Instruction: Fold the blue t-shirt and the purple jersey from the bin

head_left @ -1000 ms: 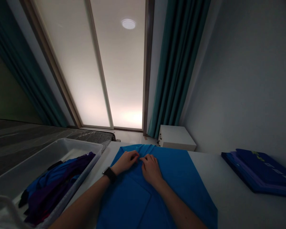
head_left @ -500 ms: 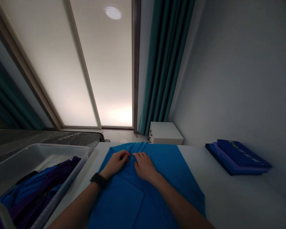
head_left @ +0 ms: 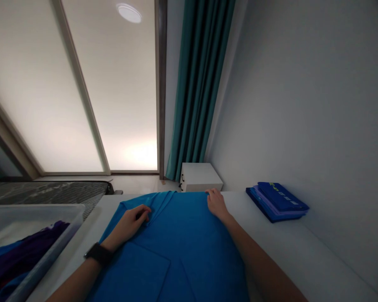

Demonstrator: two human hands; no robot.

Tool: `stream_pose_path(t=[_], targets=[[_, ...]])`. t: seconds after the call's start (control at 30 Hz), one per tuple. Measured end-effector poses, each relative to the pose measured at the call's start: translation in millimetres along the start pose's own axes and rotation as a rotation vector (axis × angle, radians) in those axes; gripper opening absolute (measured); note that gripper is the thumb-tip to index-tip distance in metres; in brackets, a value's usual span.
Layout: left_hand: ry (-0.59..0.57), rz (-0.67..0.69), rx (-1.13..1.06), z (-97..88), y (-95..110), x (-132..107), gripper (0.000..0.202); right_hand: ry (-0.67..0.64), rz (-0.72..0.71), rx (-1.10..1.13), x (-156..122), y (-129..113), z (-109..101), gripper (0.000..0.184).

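Observation:
A blue shirt lies spread over the white table in front of me, with straight creases or edges showing in its near part. On its far left portion rests my left hand, a dark watch on the wrist. Its fingers are curled in a pinch at the cloth, beside several gathered folds. My right hand is at the shirt's far right corner, fingers bent onto the fabric's edge. The thumb of that hand is mostly hidden.
A clear plastic bin with crumpled purple and blue clothes stands at the left. Folded clothes are stacked on the table at the right, near the wall. Beyond the table are a white cabinet and a teal curtain.
My right hand has moved away from the left, out to the shirt's far right corner. The cloth between the hands is flatter. The view has turned to the right.

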State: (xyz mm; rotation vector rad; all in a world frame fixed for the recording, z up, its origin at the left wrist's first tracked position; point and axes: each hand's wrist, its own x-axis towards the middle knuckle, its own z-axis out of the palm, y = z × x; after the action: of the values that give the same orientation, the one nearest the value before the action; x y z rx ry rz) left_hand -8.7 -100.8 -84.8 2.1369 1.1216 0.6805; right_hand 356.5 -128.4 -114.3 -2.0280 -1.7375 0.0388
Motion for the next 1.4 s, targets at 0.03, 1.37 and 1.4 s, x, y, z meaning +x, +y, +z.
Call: stream_pose_path(t=[0.03, 1.37, 1.4], targets=[[-0.001, -0.004, 0.004, 0.1, -0.5, 0.5, 0.035, 0.013, 0.034, -0.011, 3.0, 11.8, -1.0, 0.034], [0.003, 0.005, 0.060, -0.4, 6.1, -0.8, 0.034, -0.165, -0.304, 0.291, -83.0, -45.1, -44.4, 0.024], [0.001, 0.003, 0.063, -0.6, 6.4, -1.0, 0.034, -0.112, -0.227, 0.289, -75.0, -38.0, -43.1, 0.024]])
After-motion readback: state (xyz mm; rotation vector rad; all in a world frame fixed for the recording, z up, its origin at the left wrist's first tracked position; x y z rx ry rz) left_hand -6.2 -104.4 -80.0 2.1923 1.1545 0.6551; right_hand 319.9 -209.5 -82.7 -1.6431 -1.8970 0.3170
